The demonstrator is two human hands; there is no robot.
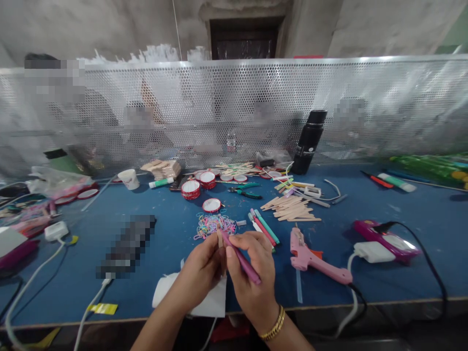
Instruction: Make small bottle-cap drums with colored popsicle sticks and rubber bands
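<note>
My left hand (204, 263) is closed around a narrow wooden craft stick (220, 239), held upright near the front of the table. In my right hand (254, 261) is a purple marker (244, 263), gripped like a pen. Its tip meets the upper part of the stick, where the exact contact is hidden by fingers. Just beyond both hands lies a heap of pastel rubber bands (215, 224). Under my left wrist rests a sheet of white paper (210, 304). Several coloured markers (263, 226) lie to the right of the heap.
A pink glue gun (307, 258) lies at right, near a purple power strip (387, 241). Loose craft sticks (292, 208), pliers (246, 191), red-rimmed round pieces (190, 189) and a black bottle (310, 141) stand farther back. At left is a phone (127, 243) with a cable. A perforated metal screen (219, 112) borders the table.
</note>
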